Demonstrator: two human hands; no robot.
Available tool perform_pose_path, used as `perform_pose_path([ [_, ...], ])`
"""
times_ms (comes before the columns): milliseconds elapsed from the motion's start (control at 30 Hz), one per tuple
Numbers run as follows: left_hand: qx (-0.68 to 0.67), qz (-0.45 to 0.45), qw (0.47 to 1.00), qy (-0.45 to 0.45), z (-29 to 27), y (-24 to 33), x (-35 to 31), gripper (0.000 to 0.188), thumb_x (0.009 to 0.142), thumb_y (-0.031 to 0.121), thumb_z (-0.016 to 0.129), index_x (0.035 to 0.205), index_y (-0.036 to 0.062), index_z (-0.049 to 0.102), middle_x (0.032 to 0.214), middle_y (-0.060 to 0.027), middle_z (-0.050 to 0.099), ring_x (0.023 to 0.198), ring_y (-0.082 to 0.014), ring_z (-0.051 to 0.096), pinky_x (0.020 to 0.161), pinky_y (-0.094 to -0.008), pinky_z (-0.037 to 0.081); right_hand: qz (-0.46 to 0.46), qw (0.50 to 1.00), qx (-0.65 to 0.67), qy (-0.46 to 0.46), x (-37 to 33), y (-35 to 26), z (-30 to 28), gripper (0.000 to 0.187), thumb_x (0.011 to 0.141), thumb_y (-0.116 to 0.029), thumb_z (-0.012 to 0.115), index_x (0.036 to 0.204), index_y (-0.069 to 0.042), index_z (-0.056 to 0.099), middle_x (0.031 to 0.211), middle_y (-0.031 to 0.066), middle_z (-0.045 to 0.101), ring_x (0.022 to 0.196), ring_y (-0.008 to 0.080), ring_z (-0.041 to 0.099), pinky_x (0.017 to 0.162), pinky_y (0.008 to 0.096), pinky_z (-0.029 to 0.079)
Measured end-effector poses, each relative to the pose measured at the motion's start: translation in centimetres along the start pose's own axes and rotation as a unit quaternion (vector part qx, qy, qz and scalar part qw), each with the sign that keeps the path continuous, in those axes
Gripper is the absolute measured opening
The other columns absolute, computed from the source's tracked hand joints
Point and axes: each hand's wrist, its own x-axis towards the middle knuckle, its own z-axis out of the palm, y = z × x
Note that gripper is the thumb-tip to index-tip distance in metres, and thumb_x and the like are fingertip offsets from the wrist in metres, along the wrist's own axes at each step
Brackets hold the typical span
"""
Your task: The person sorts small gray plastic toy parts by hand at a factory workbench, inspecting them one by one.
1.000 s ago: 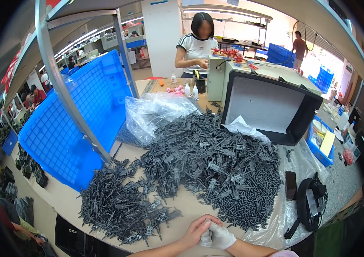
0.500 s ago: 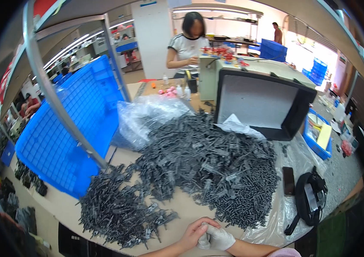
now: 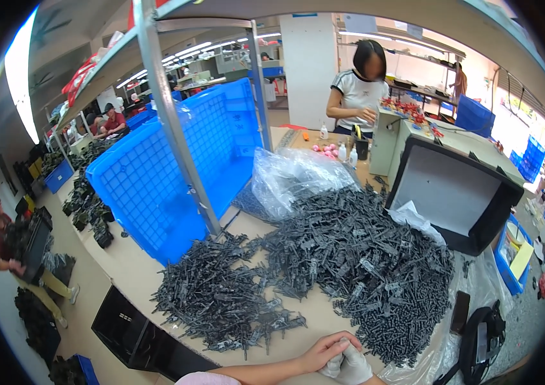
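Head view is showing the bare left hand (image 3: 327,351) pinching and tugging the white glove (image 3: 351,367) over the right hand (image 3: 356,369), whose own grip I cannot tell; black plastic parts (image 3: 356,256) are lying just beyond. Seating each fingertip fully should help.

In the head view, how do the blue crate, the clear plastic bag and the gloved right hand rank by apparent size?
Largest to smallest:
1. blue crate
2. clear plastic bag
3. gloved right hand, partly cut off by the frame's lower edge, yet clearly smallest.

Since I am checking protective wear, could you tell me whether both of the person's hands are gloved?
No, only the right hand wears a white glove, while the left hand clasping it is bare.
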Motion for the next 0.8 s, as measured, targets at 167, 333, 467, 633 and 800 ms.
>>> perform_pose_path([
  [167,-0.01,-0.001,1.0,0.019,0.0,-0.8,0.5,0.037,0.113,0.028,0.043,0.122,-0.0008,0.063,0.118,-0.0094,0.067,0.115,-0.0169,0.061,0.106,-0.0332,0.045,0.029,0.997,0.067,-0.022,0.9,1.3,-1.5,0.032,0.108,-0.045,0.054,0.117,-0.015,0.064,0.102,-0.0016,0.065,0.088,0.01,0.064,0.075,0.026,0.054],
  [333,0.021,-0.002,0.996,0.09,1.4,1.0,-0.8,0.036,0.111,0.029,0.047,0.116,-0.0002,0.067,0.112,-0.0105,0.069,0.109,-0.0193,0.064,0.101,-0.0343,0.048,0.02,0.999,0.037,-0.02,1.1,1.8,-2.2,0.033,0.109,-0.046,0.053,0.117,-0.016,0.064,0.101,-0.0019,0.065,0.087,0.0111,0.063,0.075,0.0278,0.054],
  [467,0.019,0.013,0.997,0.068,1.4,0.7,-0.3,0.035,0.112,0.028,0.048,0.115,0.0,0.068,0.11,-0.0088,0.069,0.108,-0.0174,0.064,0.1,-0.033,0.048,-0.07,0.981,-0.177,0.037,0.3,1.1,-0.9,0.029,0.109,-0.043,0.053,0.116,-0.017,0.064,0.099,-0.0017,0.065,0.085,0.0109,0.063,0.074,0.0281,0.054],
  [633,0.039,-0.071,0.99,0.114,2.7,3.3,-0.4,0.037,0.111,0.031,0.047,0.115,-0.0002,0.067,0.109,-0.0096,0.07,0.106,-0.0188,0.065,0.098,-0.0341,0.049,0.024,0.995,0.095,-0.016,0.7,0.7,-0.9,0.022,0.108,-0.037,0.057,0.11,-0.018,0.066,0.091,-0.0028,0.066,0.08,0.0115,0.063,0.07,0.0285,0.053],
  [800,0.053,-0.027,0.987,0.152,2.5,2.4,-0.4,0.04,0.11,0.033,0.046,0.113,-0.0013,0.067,0.109,-0.0116,0.07,0.106,-0.0211,0.065,0.099,-0.0343,0.048,0.078,0.987,0.132,-0.042,4.0,5.5,-7.4,0.025,0.109,-0.036,0.057,0.117,-0.014,0.067,0.106,-0.0008,0.068,0.099,0.0112,0.066,0.085,0.0293,0.054],
])
